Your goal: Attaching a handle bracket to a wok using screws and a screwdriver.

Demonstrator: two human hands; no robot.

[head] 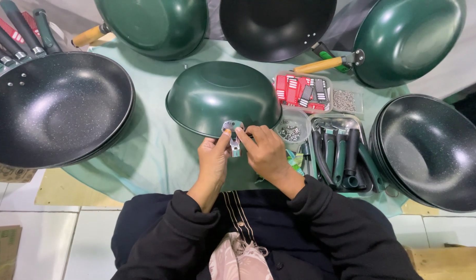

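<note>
Fingers of both hands pinch a small silver metal bracket (232, 136) against the near rim of an upturned dark green wok (222, 96) at the middle of the worktop (155, 150). The left hand (213, 161) closes thumb and forefinger on the bracket's left side, the thumb tip pressed to its upper edge; the right hand (266, 151) closes on its right side, forefinger laid across the top. The other fingers of each hand curl inward, and black sleeves cover both forearms. The wok sits bottom up on a pale green cloth. Just right of the right hand stands a small clear tub of metal fasteners (290, 132), and beyond it a clear box of red and black striped tags (304, 93) beside a compartment of tiny screws (344, 101). A tray of dark green and black handles (341, 155) lies near the right wrist. Stacks of black speckled pans flank the scene, one at far left (54, 109) and one at far right (435, 150). Three more woks line the far edge, two of them green with wooden handles (318, 66).
</note>
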